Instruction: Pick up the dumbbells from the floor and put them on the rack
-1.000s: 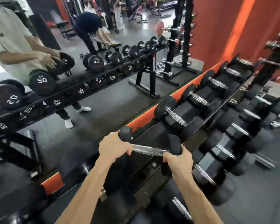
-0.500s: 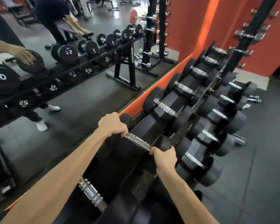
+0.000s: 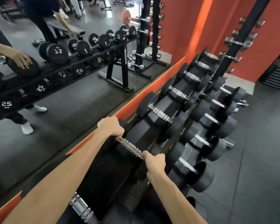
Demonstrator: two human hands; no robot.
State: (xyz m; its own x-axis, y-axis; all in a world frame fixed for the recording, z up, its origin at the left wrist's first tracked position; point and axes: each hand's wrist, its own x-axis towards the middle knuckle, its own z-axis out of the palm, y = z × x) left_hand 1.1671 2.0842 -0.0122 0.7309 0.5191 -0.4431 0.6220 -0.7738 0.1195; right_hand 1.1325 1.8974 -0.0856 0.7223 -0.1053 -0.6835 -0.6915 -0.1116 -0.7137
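A black dumbbell with a ribbed chrome handle (image 3: pixel 130 147) lies across the top tier of the black rack (image 3: pixel 171 143), beside the mirror wall. My left hand (image 3: pixel 111 127) is closed over its far end, and my right hand (image 3: pixel 154 162) is closed over its near end; both heads are mostly hidden under my hands. Further dumbbells (image 3: pixel 159 113) sit in a row along the same tier. The lower tier holds several more dumbbells (image 3: pixel 200 140).
A mirror on the left reflects another dumbbell rack (image 3: pixel 55 68) and people. A chrome handle (image 3: pixel 82 208) lies close to my left forearm. A tall black upright with chrome pegs (image 3: pixel 239 39) stands at the rack's far end. Dark rubber floor (image 3: pixel 257 159) stretches to the right.
The dumbbell went from held above the rack to lying in the top tier. Both hands followed it down and stayed closed on its ends.
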